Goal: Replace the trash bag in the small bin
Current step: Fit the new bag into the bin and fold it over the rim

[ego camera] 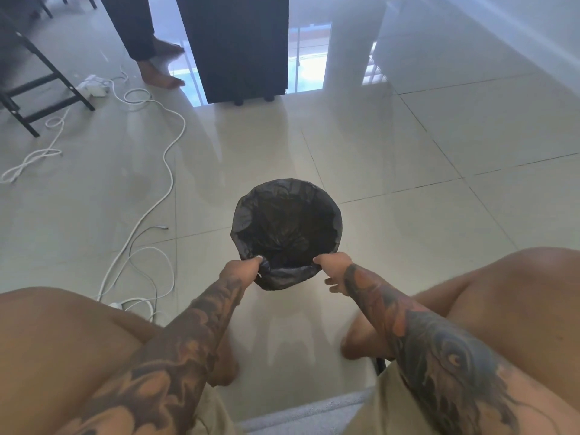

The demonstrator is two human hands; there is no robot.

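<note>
Two tattooed forearms reach forward between bare knees. The left hand pinches the crinkled near edge of the black trash bag, and the right hand grips the same edge further right, fingers curled over it. The thin, glossy plastic lines a small round bin standing upright on the glossy beige floor tiles, its mouth open upward, the film folded down over the rim all around. Beyond, to the left, white cables loop across the tiles, and a dark cabinet stands farther back.
</note>
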